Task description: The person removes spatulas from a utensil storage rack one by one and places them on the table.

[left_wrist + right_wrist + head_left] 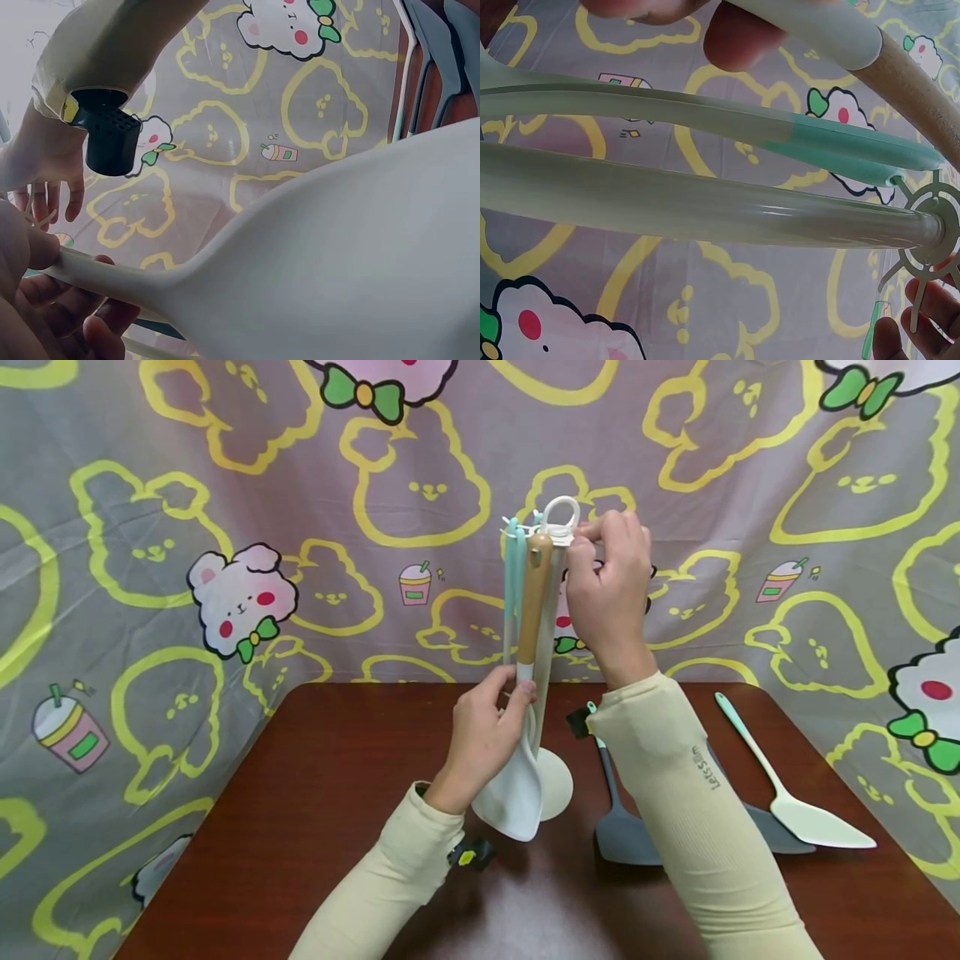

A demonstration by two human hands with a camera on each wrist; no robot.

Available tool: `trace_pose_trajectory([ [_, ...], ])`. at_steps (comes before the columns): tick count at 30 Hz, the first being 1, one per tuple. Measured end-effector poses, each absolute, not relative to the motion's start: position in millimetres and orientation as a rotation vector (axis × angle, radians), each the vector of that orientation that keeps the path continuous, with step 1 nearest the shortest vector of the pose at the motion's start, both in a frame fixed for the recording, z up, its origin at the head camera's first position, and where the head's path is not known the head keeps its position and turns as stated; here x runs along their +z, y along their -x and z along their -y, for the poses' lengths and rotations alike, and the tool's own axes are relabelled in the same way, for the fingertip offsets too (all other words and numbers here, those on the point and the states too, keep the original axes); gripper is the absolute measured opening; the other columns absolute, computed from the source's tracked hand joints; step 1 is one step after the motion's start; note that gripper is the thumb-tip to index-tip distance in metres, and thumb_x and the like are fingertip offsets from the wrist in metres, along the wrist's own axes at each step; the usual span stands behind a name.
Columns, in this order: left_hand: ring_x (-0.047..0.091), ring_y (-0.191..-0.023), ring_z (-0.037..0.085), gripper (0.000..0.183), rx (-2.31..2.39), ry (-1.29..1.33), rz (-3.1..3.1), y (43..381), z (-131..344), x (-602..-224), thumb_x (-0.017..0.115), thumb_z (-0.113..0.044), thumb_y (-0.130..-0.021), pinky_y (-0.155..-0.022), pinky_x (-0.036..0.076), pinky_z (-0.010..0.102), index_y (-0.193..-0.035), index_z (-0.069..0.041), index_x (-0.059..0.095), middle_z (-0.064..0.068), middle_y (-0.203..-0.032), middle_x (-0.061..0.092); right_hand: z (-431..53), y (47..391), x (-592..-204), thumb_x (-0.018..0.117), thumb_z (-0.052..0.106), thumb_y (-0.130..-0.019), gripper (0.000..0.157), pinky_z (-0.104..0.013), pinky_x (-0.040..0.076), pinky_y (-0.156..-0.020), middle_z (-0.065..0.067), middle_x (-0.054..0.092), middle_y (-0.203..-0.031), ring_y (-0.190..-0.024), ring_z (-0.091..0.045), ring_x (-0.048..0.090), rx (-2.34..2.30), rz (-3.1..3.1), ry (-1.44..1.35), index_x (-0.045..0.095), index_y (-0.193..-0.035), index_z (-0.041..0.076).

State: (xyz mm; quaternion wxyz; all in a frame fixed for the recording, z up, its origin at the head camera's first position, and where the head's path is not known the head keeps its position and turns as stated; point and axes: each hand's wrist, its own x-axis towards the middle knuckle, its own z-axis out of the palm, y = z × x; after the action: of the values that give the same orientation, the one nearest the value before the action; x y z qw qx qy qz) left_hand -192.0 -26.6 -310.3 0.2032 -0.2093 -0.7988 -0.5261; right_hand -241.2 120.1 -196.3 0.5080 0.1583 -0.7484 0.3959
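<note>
A grey curtain (315,635) printed with yellow bear outlines is filling the background of my view, and a dark reddish-brown table (337,760) is spreading in front of it. Two cream sleeves (697,810) are coming in from the near side. Around the table's middle I'm seeing a cream utensil stand (705,210) rising from its round base. Just in front of it, a white wooden-handled turner (534,618) is pointing blade down, its handle top beside the hooks; I can't tell whether it is hanging on one. To the right, two grey turners (626,839) are lying on the table, partly behind the right sleeve, with a pale-green spatula (813,821) resting at the far right. Two mint-handled utensils (847,142) are hanging on the stand's left side. The person's left hand (487,731) is gripping the wooden-handled turner's white neck, thumb on one side and fingers curling under it. The right hand (615,581) is holding the stand's top, thumb and forefinger pinching the right edge of the hook ring (560,539).
</note>
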Motion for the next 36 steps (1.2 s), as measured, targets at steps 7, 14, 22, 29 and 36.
trace_pose_trajectory([
  [7, 0.065, -0.074, 0.008, 0.017, -1.448, 0.580, 2.222, 191.9, 27.2, -310.0, 0.059, -0.026, -0.099, -0.062, 0.049, 0.022, -0.105, -0.014, 0.068, 0.000, -0.088, 0.073, -119.6, 240.7, -196.1, 0.039, 0.018, -0.089, 0.030, -0.040, 0.035, -0.086, -0.025, 0.057, -0.097, -0.095, -0.041, 0.049, 0.958, 1.812, -0.374, 0.056, -0.089, -0.007],
  [14, 0.063, -0.071, 0.010, 0.016, -1.434, 0.589, 2.200, 192.6, 28.5, -309.1, 0.059, -0.025, -0.098, -0.059, 0.047, 0.021, -0.103, -0.013, 0.068, 0.001, -0.087, 0.073, -119.6, 241.7, -195.5, 0.039, 0.018, -0.089, 0.030, -0.038, 0.034, -0.086, -0.025, 0.056, -0.095, -0.091, -0.038, 0.048, 0.944, 1.804, -0.376, 0.055, -0.088, -0.007],
  [22, 0.064, -0.073, 0.012, 0.017, -1.448, 0.592, 2.209, 192.5, 30.0, -309.1, 0.059, -0.026, -0.099, -0.060, 0.049, 0.022, -0.105, -0.012, 0.068, 0.002, -0.089, 0.073, -118.2, 241.4, -196.1, 0.040, 0.018, -0.089, 0.031, -0.038, 0.035, -0.087, -0.025, 0.057, -0.095, -0.091, -0.038, 0.049, 0.946, 1.804, -0.369, 0.056, -0.089, -0.007],
  [29, 0.064, -0.073, 0.010, 0.017, -1.439, 0.589, 2.204, 191.5, 31.5, -306.5, 0.060, -0.025, -0.098, -0.063, 0.051, 0.023, -0.106, -0.012, 0.069, 0.001, -0.091, 0.074, -117.7, 242.8, -195.8, 0.040, 0.019, -0.088, 0.031, -0.039, 0.036, -0.086, -0.025, 0.057, -0.095, -0.091, -0.039, 0.048, 0.950, 1.794, -0.361, 0.056, -0.088, -0.008],
  [36, 0.068, -0.079, 0.011, 0.018, -1.417, 0.586, 2.209, 192.4, 32.1, -305.5, 0.061, -0.025, -0.098, -0.068, 0.051, 0.024, -0.107, -0.011, 0.069, 0.001, -0.093, 0.074, -117.3, 242.9, -196.0, 0.040, 0.019, -0.088, 0.031, -0.036, 0.035, -0.087, -0.025, 0.057, -0.094, -0.090, -0.038, 0.048, 0.963, 1.789, -0.359, 0.055, -0.087, -0.008],
])
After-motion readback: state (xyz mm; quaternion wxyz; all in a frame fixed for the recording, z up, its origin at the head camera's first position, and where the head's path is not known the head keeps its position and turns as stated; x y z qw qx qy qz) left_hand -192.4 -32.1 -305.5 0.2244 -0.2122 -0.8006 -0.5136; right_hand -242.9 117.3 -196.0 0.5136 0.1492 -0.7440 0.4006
